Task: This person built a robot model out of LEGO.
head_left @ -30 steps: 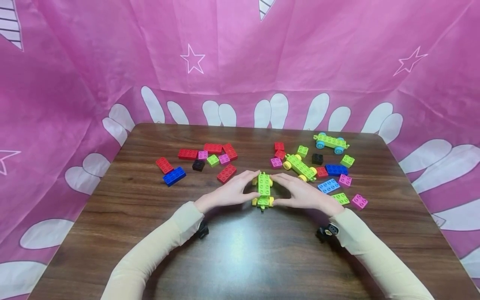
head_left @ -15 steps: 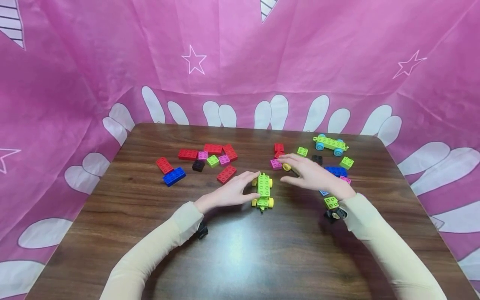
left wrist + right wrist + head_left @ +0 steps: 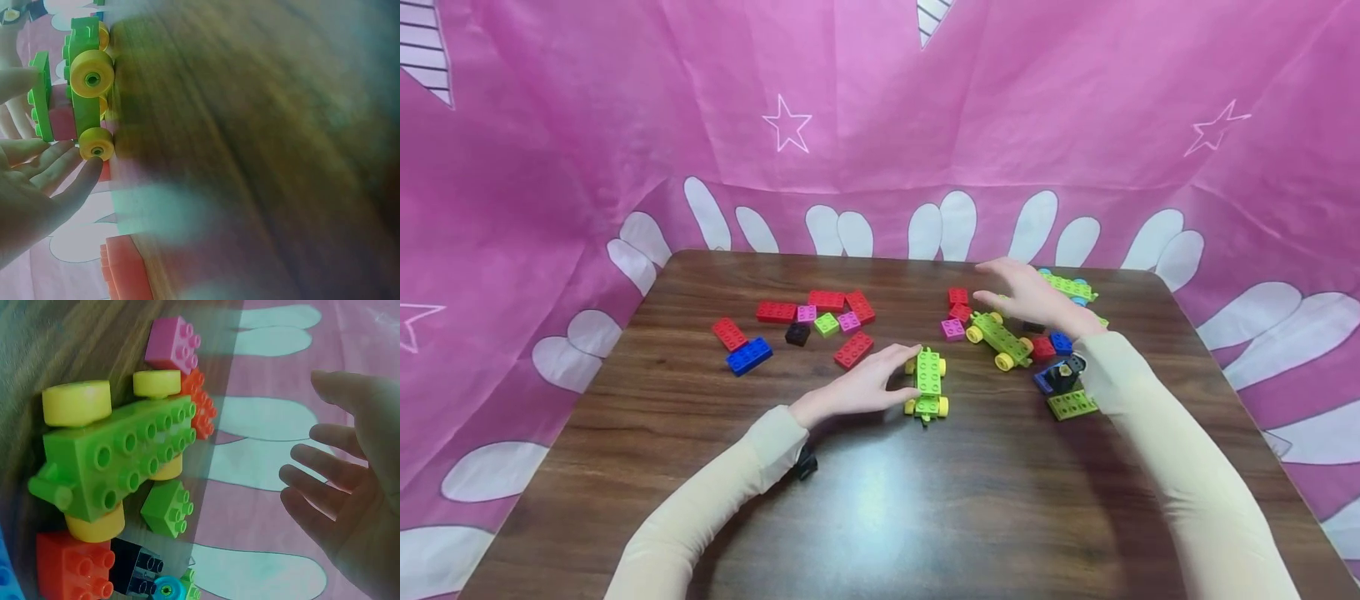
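Note:
A green wheeled base with yellow wheels (image 3: 928, 382) stands mid-table, with a green brick on top. My left hand (image 3: 872, 382) rests against its left side with fingers straight; in the left wrist view the fingertips (image 3: 87, 169) touch a yellow wheel (image 3: 95, 143). My right hand (image 3: 1026, 293) hovers with its fingers spread above the bricks at the back right, holding nothing. Below it lies a second green base with yellow wheels (image 3: 1000, 337) (image 3: 119, 459), next to a small green brick (image 3: 167, 509) and a pink brick (image 3: 172, 344).
Red, pink, green, black and blue bricks (image 3: 820, 321) lie scattered at the back left. A green base with blue wheels (image 3: 1067, 286) sits at the far right, a flat green plate (image 3: 1072, 403) nearer me. Pink cloth (image 3: 880, 125) walls the table on three sides.
My right hand left the wheeled base and moved up and back to the right, over the far brick pile. The left hand stayed against the base.

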The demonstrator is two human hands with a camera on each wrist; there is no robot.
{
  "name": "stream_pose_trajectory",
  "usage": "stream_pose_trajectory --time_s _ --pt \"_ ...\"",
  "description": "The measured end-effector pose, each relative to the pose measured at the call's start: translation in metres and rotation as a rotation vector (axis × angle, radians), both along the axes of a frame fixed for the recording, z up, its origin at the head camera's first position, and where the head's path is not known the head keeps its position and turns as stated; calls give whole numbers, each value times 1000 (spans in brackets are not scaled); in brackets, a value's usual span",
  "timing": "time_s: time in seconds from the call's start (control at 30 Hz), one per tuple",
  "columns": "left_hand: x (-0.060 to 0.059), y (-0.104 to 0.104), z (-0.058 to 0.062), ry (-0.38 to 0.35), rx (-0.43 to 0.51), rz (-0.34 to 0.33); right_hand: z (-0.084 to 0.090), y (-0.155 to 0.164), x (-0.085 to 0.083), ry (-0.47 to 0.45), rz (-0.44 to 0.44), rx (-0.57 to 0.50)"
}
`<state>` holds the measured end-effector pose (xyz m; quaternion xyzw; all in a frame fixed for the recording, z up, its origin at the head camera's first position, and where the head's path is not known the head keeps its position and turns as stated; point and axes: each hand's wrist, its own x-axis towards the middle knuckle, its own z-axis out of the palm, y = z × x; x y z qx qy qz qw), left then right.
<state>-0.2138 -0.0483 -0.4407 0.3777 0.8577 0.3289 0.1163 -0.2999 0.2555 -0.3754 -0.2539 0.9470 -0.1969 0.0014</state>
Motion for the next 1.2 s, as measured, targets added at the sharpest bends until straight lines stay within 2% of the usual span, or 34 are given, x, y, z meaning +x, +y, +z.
stream_pose_trajectory --time_s 0.4,0.53,0.8,0.9,1.2 --pt "-3 1 -1 -18 -7 -4 -19 -6 -38 -139 -92 38" --pt "-3 1 0 -24 -8 -4 -29 -11 -47 -166 -92 35" --pt "-2 2 0 26 -8 -7 -37 -20 -51 -212 -106 64" --pt "-1 2 0 22 -10 -6 -37 -23 -51 -225 -116 91" --pt "-2 0 0 -1 -11 -3 -46 -33 -54 -169 -138 102"
